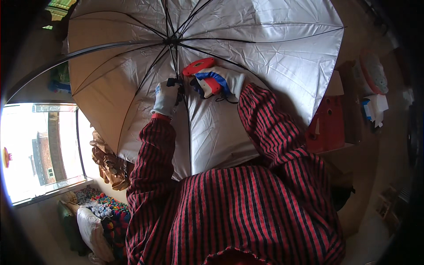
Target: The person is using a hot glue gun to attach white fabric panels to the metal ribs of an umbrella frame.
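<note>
An open umbrella with a silvery inner canopy (291, 57) spreads in front of me, its black hub (171, 42) and ribs facing me. The dark shaft (88, 51) runs off to the left from the hub. My left hand (166, 96), in a white work glove, is closed at a black rib (189, 132); a small dark piece shows at its fingertips. My right hand (225, 81), in a white and blue glove, is wrapped round a red hand-held tool (198, 66). The tool's front points toward the left hand; its exact kind is unclear.
A bright window (44, 148) is at the left, with crumpled brown paper (109, 161) beside it. Below stand a white bag (93, 229) and a heap of small colourful pieces (104, 204). At the right are a red box (327, 123) and a red-rimmed basin (373, 73).
</note>
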